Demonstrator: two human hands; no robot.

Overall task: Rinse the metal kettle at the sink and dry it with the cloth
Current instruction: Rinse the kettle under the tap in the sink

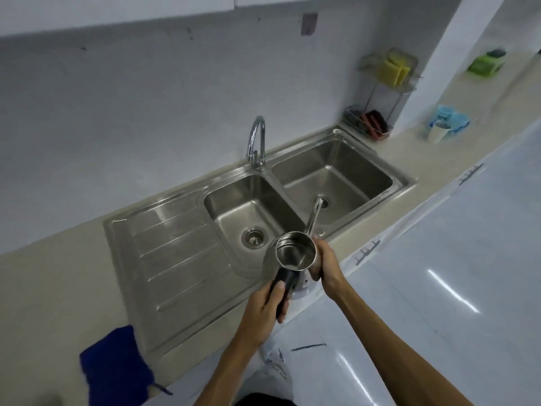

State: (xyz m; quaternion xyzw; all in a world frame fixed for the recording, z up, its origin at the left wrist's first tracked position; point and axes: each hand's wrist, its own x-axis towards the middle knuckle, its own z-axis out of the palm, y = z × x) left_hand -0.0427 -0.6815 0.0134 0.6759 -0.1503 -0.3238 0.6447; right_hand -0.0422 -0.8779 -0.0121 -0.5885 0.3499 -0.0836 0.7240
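Lidless metal kettle (295, 254), blue cloth (115, 366)

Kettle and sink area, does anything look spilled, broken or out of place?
Nothing stands out. The kettle is lidless, held by left hand and right hand near the sink. The blue cloth overhangs the counter edge.

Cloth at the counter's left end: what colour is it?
Deep blue. The cloth shows in the head view, at the lower left on the counter edge.

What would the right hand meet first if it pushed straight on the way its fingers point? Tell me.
The right hand points up-left and already wraps the metal kettle, so the kettle's body is met at once. Beyond it lies the left sink basin, though depth is hard to judge from this view.
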